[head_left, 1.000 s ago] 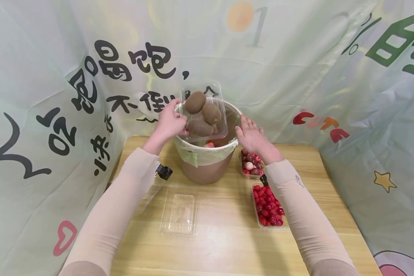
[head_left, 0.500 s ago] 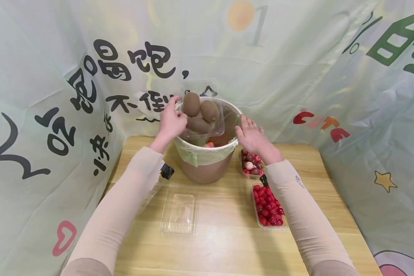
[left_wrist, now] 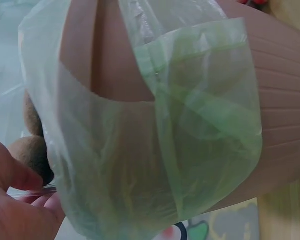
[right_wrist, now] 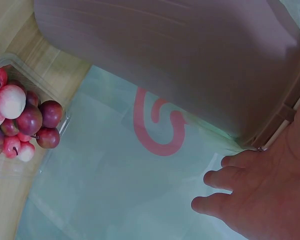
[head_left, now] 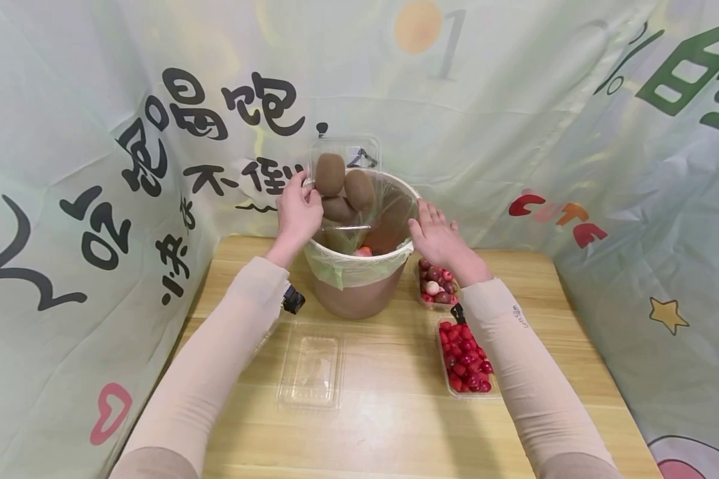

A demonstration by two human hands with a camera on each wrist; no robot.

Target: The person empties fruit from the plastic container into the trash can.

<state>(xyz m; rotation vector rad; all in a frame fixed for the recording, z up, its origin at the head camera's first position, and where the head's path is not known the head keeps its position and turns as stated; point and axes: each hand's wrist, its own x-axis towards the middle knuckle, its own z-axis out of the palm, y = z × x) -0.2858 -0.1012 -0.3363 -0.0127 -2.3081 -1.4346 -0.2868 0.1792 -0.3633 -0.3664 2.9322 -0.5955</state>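
Observation:
In the head view my left hand [head_left: 298, 209] pinches the left edge of a clear plastic box [head_left: 368, 150], tilted over the bin's mouth. Three brown kiwis [head_left: 359, 189] sit inside it. The left wrist view has thumb and fingers of that hand gripping the box's edge, with two kiwis [left_wrist: 30, 155] partly hidden by the bag. Below is a brown bin [head_left: 359, 296] with a white rim, lined with a pale green bag [head_left: 359, 269]; a reddish fruit [head_left: 364, 251] shows inside. My right hand [head_left: 440, 236] rests on the bin's right rim, fingers straight.
To the right of the bin stands a clear box of dark and pink fruits [head_left: 437, 283], and nearer, one of red berries [head_left: 466, 356]. An empty clear box [head_left: 311, 369] lies on the wooden table [head_left: 389, 412]. Printed curtains [head_left: 503, 133] enclose the table.
My left hand has raised and tilted the box further, away from me. The kiwis have shifted within it toward the left. My right hand has stayed on the rim.

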